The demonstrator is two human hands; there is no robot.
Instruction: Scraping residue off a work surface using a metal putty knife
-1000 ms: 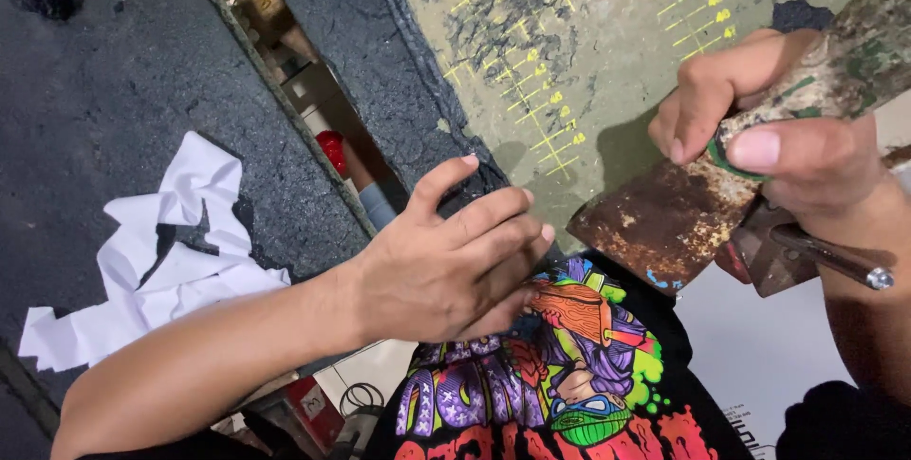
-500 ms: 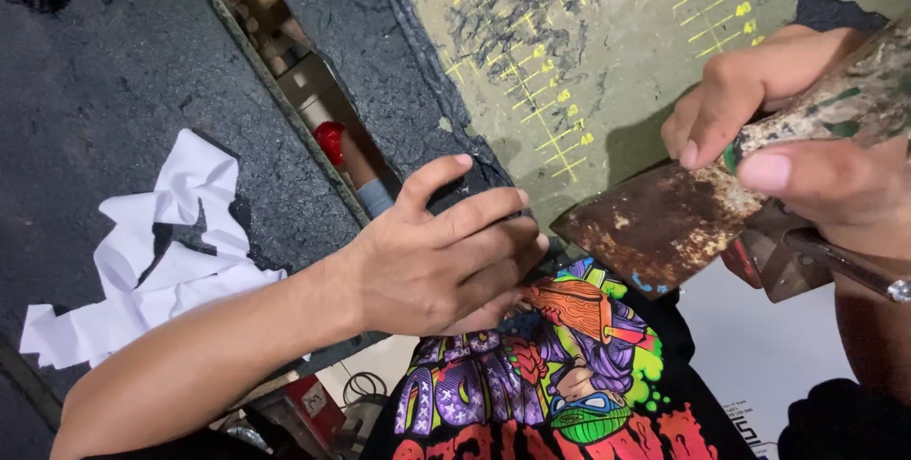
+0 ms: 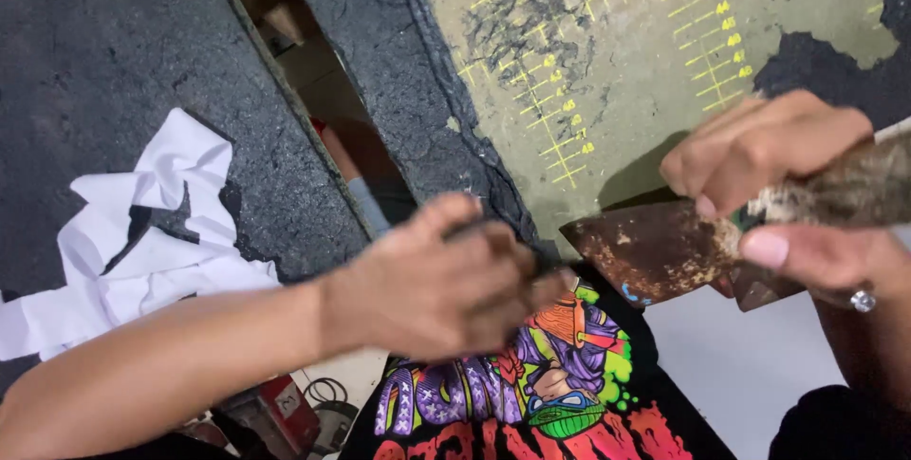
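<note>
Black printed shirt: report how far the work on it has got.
Done: torn white backing paper lies discarded on the dark surface to the left. In hand: the left hand presses the black printed shirt at its top edge, while the right hand holds a rusty scraper with its blade at that edge. Left: the colourful print is only partly visible, so its finish cannot be judged.

I see a worn green cutting mat (image 3: 617,52) at one o'clock, black shirt (image 3: 531,394) at six, white paper scraps (image 3: 142,242) at nine.

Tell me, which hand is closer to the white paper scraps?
Left. The left hand is just right of the paper scraps, over the printed black shirt. The right hand grips a rusty scraper farther right.
</note>
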